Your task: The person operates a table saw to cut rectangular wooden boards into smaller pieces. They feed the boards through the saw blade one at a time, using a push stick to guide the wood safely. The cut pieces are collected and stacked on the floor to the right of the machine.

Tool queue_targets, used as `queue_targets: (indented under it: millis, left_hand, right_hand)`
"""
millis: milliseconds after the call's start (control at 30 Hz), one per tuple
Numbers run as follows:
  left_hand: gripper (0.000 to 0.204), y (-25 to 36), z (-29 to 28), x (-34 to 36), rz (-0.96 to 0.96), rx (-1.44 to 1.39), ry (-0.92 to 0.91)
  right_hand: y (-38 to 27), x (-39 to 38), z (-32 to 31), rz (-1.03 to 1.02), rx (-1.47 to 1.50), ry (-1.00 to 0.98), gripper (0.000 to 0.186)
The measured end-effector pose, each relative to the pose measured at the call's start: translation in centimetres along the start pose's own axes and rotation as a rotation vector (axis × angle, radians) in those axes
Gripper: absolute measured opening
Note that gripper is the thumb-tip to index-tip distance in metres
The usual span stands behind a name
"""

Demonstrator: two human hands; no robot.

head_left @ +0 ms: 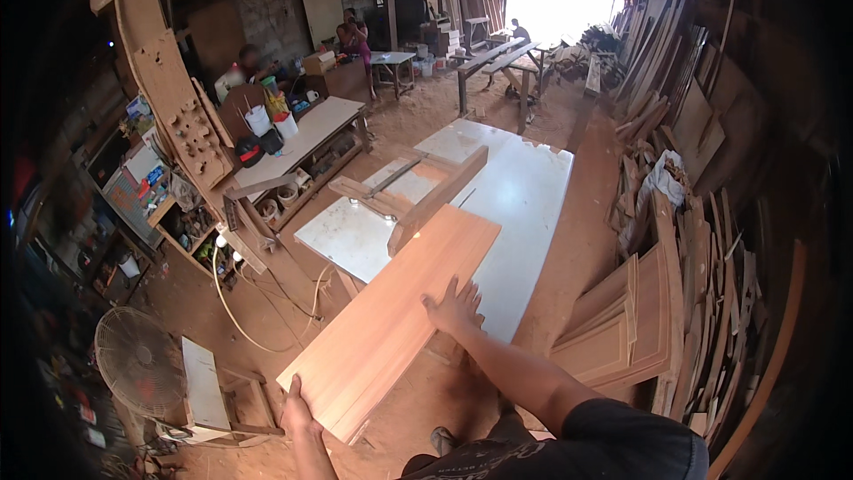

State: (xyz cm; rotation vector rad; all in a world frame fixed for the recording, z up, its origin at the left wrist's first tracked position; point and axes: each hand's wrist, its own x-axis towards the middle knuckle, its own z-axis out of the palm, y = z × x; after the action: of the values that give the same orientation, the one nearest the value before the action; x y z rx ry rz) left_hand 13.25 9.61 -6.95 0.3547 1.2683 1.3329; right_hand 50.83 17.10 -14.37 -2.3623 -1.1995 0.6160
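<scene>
A long reddish-brown wooden board (400,302) lies at a slant in front of me. Its far end rests over the white-topped saw table (524,204), while its near end sticks out past the table's edge. My left hand (300,411) grips the near left corner, thumb on top and the other fingers hidden underneath. Farther along, my right hand (456,307) lies on the board's right edge with its fingers spread. Just beyond the board's far left side stands a wooden fence (440,200) on the table, joined to a frame with a metal bar (394,176).
To the left are a standing fan (139,362), a hose (233,311) and a workbench (311,129) with buckets. Stacked panels (622,320) and scrap wood line the right. Other people (354,36) sit at the back. A wooden post (182,116) rises on the left.
</scene>
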Motion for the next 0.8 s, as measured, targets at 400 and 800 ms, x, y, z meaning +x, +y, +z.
queue_targets:
  millis: [400,800]
  left_hand:
    - [0.07,-8.9,6.0,7.8,0.685,0.764,0.163]
    - [0.106,-10.7,29.0,5.0,0.852,1.915,-0.868]
  right_hand:
    - [4.7,11.9,-2.4,0.062,-0.046,0.027,0.114]
    - [9.1,25.5,-8.4,0.142,-0.048,-0.01,0.113]
